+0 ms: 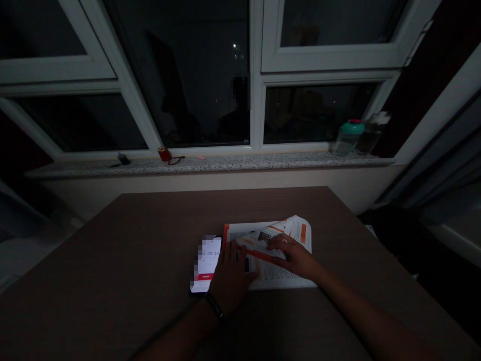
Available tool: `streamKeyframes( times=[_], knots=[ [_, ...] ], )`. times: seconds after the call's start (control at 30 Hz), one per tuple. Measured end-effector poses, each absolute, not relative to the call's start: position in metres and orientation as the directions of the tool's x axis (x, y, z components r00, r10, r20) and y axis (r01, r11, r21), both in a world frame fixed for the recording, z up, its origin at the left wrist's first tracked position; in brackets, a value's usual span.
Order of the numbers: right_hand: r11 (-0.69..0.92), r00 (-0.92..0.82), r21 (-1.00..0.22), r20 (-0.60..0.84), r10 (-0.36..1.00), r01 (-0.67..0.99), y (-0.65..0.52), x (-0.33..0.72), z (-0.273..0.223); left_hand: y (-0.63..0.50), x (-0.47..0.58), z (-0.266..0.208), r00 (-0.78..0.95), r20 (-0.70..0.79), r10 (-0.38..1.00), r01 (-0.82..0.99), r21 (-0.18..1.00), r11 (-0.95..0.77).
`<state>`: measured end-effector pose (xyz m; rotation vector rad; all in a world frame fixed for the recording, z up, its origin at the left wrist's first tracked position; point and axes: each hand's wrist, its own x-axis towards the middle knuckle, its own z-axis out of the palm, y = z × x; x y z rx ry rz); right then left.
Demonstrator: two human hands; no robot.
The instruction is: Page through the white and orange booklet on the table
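A printed paper sheet (270,273) with white, orange and red areas lies on the table, one part folded over at a slant. My left hand (231,276) rests on its left side, fingers stretched out and slightly apart, a dark band around the wrist. On the folded-over part sits my right hand (295,255), with bent fingers and the thumb apart from them; one finger wears a ring. It presses on the paper rather than gripping it. Just left of my left hand lies a phone (205,263) with a lit screen showing a timer.
The brown wooden table (131,250) reaches toward a granite windowsill (233,163). On the sill stand a shaker bottle with a teal lid (349,135), a clear bottle (374,133), a small red object (164,154) and a small dark object (123,159). The room is dim.
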<state>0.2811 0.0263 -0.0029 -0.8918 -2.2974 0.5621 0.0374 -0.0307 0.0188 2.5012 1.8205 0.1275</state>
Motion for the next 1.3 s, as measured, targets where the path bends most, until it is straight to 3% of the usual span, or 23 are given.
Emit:
streamKeyframes(
  times=[0.9,1.3],
  knots=[
    [0.69,-0.595,-0.565,0.385,0.705,0.452,0.0267,0.2812,-0.0036,-0.0339,0.0404,0.016,0.346,0.07,0.935,0.938,0.005,-0.347],
    [0.696,-0.598,-0.557,0.389,0.701,0.453,0.0271,0.2821,-0.0024,-0.0306,0.0348,0.0166,0.356,0.044,0.933,0.932,0.062,-0.358]
  ],
)
